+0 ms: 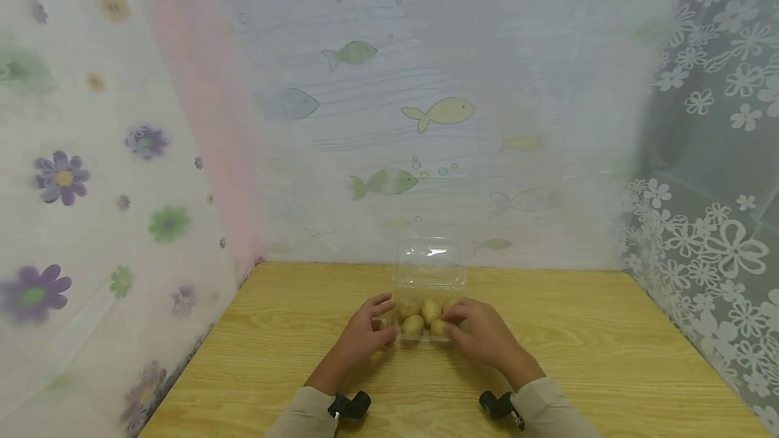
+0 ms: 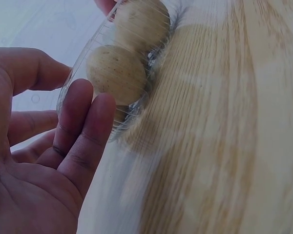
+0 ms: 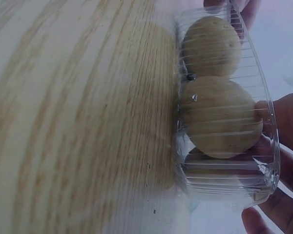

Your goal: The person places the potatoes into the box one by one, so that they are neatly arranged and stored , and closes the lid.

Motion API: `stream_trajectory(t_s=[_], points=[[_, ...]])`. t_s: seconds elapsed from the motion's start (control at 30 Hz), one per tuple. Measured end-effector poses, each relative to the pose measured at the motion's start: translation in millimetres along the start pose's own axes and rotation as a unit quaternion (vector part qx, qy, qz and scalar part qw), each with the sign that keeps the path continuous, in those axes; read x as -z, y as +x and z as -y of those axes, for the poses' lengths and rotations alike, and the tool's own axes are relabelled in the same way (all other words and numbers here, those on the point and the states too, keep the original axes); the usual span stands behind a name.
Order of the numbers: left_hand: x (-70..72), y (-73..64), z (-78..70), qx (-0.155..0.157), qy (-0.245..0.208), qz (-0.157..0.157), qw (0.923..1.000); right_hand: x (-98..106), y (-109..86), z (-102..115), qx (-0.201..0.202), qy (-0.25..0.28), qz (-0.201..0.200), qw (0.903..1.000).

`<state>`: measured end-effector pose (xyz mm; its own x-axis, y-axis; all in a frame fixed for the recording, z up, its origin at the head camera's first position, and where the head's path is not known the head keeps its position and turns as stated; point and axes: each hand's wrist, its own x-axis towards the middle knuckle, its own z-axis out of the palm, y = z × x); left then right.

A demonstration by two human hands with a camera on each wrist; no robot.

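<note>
A clear plastic clamshell box [image 1: 426, 338] stands on the table with several potatoes [image 1: 412, 325] inside. Its see-through lid [image 1: 430, 265] is raised at the back. My left hand [image 1: 366, 330] holds the box at its front left corner, thumb at the rim and fingers against the side wall [image 2: 63, 97]. From the right, my right hand [image 1: 483, 331] reaches over the rim, its thumb and fingers bent around the front right potato [image 3: 222, 117]. In the right wrist view the thumb tip meets that potato, while the other fingers are partly hidden behind the box.
The wood-grain table [image 1: 292, 336] runs back to a hanging sheet [image 1: 365, 127] printed with fish. Flowered sheets [image 1: 109, 222] hang at the left and right sides. A black wrist device [image 1: 351, 404] sits at each beige sleeve cuff.
</note>
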<state>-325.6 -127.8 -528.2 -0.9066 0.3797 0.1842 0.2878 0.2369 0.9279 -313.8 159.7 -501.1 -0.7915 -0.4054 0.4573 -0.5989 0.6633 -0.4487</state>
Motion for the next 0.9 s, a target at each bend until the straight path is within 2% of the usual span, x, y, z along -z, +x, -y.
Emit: stream_trajectory(t_s=[0.53, 0.67, 0.8, 0.9], points=[[-0.2, 0.0, -6.3, -0.009, 0.018, -0.007, 0.9998, 7.9, 0.1, -1.2, 0.016, 0.006, -0.009, 0.9998], [0.2, 0.0, -7.6, -0.015, 0.064, -0.019, 0.9977, 11.4, -1.2, -3.4, 0.019, 0.001, -0.013, 0.9997], [2.3, -0.9, -8.6, -0.015, 0.117, -0.038, 0.9924, 17.7, -2.7, -6.9, 0.039, -0.012, -0.018, 0.9990], [4.7, -2.0, -8.6, -0.013, 0.138, -0.045, 0.9892, 26.0, -4.7, -8.9, 0.050, -0.028, -0.011, 0.9983]])
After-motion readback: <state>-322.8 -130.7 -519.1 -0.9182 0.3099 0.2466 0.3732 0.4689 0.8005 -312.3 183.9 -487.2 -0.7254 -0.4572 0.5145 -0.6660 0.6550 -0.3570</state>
